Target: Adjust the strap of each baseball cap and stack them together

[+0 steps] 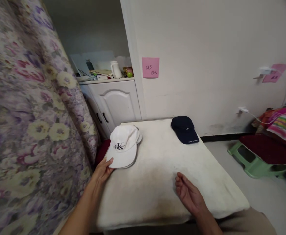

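A white baseball cap [124,142] with a dark "CK" mark lies at the left far part of the covered table. My left hand [104,170] is closed on the left edge of its brim, thumb on top. A second pale cap edge shows beneath and behind it, mostly hidden. My right hand [188,193] rests over the near right part of the table, fingers loosely curled and nothing seen in them. At the far right corner sits a navy blue cap [184,128], its brim turned toward the near right, apart from both hands.
The table [157,182] has a stained, cream cover. A floral curtain [35,130] hangs close on the left. Behind are a white cabinet [119,101] with a white jug [115,69] on it, and a wall with a pink note [150,68]. A green stool [252,166] stands right.
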### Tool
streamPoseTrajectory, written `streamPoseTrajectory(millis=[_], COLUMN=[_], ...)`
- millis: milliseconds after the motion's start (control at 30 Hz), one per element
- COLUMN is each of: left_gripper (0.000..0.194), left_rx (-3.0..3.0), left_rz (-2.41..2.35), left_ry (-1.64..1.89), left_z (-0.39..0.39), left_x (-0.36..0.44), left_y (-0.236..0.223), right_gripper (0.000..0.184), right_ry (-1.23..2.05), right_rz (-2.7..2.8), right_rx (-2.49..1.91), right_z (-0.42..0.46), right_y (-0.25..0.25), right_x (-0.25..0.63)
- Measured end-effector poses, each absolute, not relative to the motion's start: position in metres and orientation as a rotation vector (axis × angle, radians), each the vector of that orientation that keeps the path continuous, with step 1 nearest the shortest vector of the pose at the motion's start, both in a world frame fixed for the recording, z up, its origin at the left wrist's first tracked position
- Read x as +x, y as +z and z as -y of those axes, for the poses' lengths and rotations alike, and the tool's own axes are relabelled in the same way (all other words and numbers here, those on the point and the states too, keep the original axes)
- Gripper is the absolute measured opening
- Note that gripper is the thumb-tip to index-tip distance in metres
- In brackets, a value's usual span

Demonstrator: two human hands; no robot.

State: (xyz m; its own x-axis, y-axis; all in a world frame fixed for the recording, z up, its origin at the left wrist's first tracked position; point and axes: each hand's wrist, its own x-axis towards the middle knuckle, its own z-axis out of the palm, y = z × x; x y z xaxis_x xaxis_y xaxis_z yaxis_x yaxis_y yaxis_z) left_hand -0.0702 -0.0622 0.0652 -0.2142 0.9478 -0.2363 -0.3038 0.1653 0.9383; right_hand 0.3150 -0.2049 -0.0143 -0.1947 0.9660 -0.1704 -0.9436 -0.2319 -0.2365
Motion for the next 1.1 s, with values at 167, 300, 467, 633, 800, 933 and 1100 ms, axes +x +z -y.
streamPoseTrajectory(millis=[167,300,467,633,800,933,1100], left_gripper=[0.029,0.044,0.068,0.085,0.074,0.068,0.063], left_rx=[0.810,0.918,1.113,1.412,1.731,1.697,1.638], left_rz=[-1.428,-1.631,-1.891,-1.990,-2.044,-2.075,-2.083], left_ry=[1.322,1.350,1.408,1.410,1.329,1.448,1.487], left_z=[0.063,0.056,0.068,0.100,0.105,0.096,0.093], left_x=[-0.071,-0.068,-0.060,-0.030,-0.013,-0.020,-0.025], left_y=[0.065,0.062,0.055,0.039,0.026,0.020,0.018], right_gripper=[0.020,0.020,0.020,0.019,0.018,0.015,0.013], right_ry=[1.773,1.761,1.757,1.753,1.746,1.733,1.557], right_rz=[0.089,0.097,0.114,0.112,0.122,0.102,0.039], right_rx=[-0.335,-0.341,-0.347,-0.361,-0.346,-0.373,-0.457], right_z=[0.206,0.206,0.207,0.206,0.205,0.200,0.164], right_y=[-0.014,-0.014,-0.014,-0.013,-0.013,-0.013,-0.010], right_x=[0.315,0.315,0.315,0.315,0.313,0.318,0.357])
